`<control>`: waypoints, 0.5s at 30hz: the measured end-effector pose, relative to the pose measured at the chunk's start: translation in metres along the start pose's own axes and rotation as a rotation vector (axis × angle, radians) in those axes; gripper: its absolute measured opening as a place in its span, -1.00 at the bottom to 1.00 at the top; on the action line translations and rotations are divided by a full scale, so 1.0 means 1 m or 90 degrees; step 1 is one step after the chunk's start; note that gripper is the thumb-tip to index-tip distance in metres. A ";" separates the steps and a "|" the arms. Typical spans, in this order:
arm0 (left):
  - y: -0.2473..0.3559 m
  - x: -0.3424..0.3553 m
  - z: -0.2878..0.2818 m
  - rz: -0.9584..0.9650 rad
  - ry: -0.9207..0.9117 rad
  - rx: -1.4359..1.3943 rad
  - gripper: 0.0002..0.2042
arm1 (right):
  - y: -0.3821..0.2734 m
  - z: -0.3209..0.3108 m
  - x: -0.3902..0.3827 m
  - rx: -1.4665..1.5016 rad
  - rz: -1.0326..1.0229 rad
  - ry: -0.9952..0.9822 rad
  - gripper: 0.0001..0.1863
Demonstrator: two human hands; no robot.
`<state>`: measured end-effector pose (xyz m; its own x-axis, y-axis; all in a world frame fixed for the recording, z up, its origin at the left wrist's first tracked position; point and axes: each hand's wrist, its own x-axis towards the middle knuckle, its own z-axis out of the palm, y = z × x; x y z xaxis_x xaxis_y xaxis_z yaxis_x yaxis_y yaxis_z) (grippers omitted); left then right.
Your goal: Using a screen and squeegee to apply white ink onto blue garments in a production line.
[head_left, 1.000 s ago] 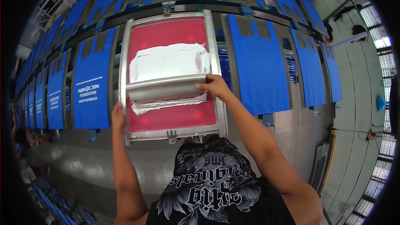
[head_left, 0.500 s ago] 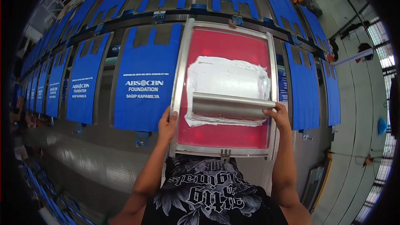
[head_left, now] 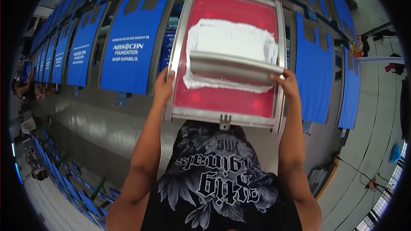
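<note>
Both hands on a printing screen, upper centre of the frame.

The left hand [head_left: 163, 89] closes its grip on the metal-framed red screen [head_left: 214, 98] holding white ink [head_left: 231, 40]; the right hand [head_left: 287, 84] clasps the squeegee [head_left: 231, 66]. Blue bags [head_left: 130, 49] with white lettering lie left along the table [head_left: 85, 119].

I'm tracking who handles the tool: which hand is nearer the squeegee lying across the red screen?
Right. The right hand touches the squeegee's right end, while the left hand grips the screen frame's left rail, apart from the squeegee's left end.
</note>
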<state>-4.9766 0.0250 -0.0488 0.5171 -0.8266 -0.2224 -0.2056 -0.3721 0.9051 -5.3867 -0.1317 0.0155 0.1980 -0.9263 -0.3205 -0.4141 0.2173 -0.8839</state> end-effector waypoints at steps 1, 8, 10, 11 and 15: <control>-0.014 0.002 -0.001 0.017 0.021 0.018 -0.51 | 0.005 0.002 0.003 -0.021 -0.013 0.010 -0.58; -0.010 0.009 0.006 -0.065 -0.020 -0.052 -0.46 | 0.021 0.004 0.006 0.071 0.003 -0.037 -0.59; -0.016 0.006 0.006 -0.025 -0.017 -0.064 -0.47 | 0.025 0.007 0.002 0.062 0.011 -0.036 -0.57; -0.019 0.005 0.005 -0.027 -0.020 -0.065 -0.47 | 0.026 0.009 0.001 0.061 0.013 -0.035 -0.57; -0.013 0.003 0.007 -0.052 -0.031 0.004 -0.51 | 0.027 0.006 -0.002 0.084 0.015 -0.025 -0.57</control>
<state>-4.9784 0.0248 -0.0639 0.4914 -0.8129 -0.3125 -0.1694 -0.4412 0.8813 -5.3932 -0.1224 -0.0099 0.2261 -0.9081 -0.3525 -0.2988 0.2797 -0.9124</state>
